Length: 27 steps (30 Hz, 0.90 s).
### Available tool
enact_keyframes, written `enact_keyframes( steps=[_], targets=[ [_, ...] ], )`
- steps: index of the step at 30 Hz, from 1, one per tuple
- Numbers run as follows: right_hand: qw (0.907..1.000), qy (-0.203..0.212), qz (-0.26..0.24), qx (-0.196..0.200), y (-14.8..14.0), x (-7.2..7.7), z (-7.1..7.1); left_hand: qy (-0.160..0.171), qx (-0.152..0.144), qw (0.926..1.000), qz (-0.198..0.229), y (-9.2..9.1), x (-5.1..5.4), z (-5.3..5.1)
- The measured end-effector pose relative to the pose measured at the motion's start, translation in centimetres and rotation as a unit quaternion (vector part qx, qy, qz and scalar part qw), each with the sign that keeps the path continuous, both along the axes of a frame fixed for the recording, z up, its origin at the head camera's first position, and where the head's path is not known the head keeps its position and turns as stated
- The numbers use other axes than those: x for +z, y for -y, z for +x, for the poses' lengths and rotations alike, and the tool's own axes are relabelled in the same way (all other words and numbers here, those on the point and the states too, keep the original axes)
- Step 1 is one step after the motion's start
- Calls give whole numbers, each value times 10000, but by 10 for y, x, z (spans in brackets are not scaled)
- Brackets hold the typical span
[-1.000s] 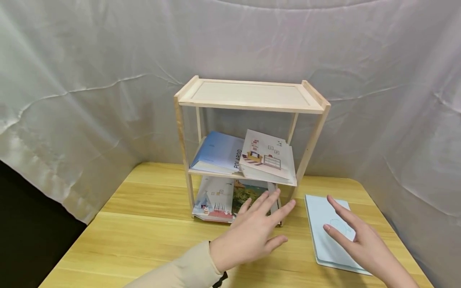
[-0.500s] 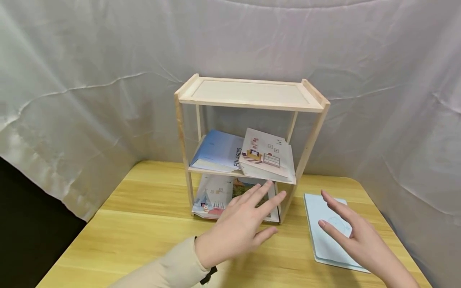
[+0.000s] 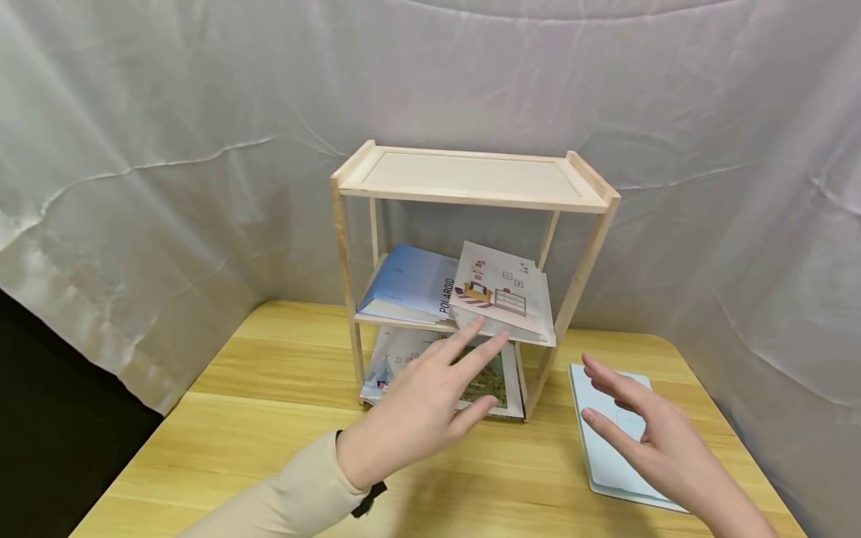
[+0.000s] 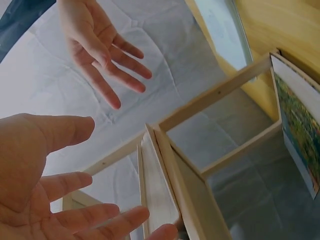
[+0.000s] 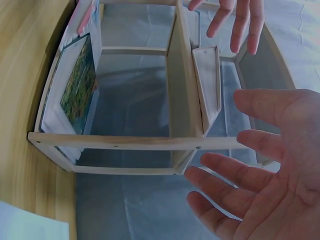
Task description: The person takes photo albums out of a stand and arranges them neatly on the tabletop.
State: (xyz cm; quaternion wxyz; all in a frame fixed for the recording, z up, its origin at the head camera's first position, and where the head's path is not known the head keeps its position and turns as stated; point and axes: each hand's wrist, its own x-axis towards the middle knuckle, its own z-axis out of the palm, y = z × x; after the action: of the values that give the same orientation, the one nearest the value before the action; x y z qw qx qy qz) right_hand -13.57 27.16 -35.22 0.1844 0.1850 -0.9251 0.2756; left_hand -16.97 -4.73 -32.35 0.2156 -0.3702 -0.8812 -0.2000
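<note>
In the head view my left hand (image 3: 417, 415) hovers in front of the wooden shelf (image 3: 471, 200), fingers spread and holding nothing. Its fingertips overlap the front edge of the middle tier. On that tier lie a blue book (image 3: 413, 280) marked POLAROID and a white illustrated book (image 3: 501, 288), which partly overlaps it. Below lie a white book (image 3: 393, 359) with a tent drawing and a book with a green landscape cover (image 3: 494, 381), both partly hidden by the hand. My right hand (image 3: 662, 441), thumb and fingers apart, is above a light blue notebook (image 3: 608, 448).
The shelf stands on a yellow wood-grain table (image 3: 229, 448). Grey cloth (image 3: 202, 187) hangs behind and on both sides. A dark area (image 3: 54, 433) lies past the table's left edge. In the right wrist view a shelf post (image 5: 115, 141) crosses near the right fingers.
My left hand has moved left and slightly up across the shelf front, uncovering more of the landscape book. My right hand has shifted slightly left. The books and notebook stay in place.
</note>
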Motion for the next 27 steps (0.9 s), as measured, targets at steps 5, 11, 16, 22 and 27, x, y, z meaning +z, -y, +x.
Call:
enact_keyframes(
  steps=[5, 11, 16, 22, 27],
  targets=[
    [10000, 27, 77, -52, 5, 5, -4, -272, 114, 9996, 36, 6, 3, -5],
    [10000, 57, 64, -6, 12, 9, -10, -359, 247, 9991, 0, 11, 8, -14],
    [9998, -105, 22, 195, 23, 11, -15, -397, 417, 9983, -11, 14, 12, -21],
    [9994, -152, -212, 241, 31, 12, -26, -259, 615, 9977, 136, 12, 15, -33],
    [9993, -7, -373, 83, 34, 14, -33, -243, 740, 9966, 254, 9, 15, -43]
  ],
)
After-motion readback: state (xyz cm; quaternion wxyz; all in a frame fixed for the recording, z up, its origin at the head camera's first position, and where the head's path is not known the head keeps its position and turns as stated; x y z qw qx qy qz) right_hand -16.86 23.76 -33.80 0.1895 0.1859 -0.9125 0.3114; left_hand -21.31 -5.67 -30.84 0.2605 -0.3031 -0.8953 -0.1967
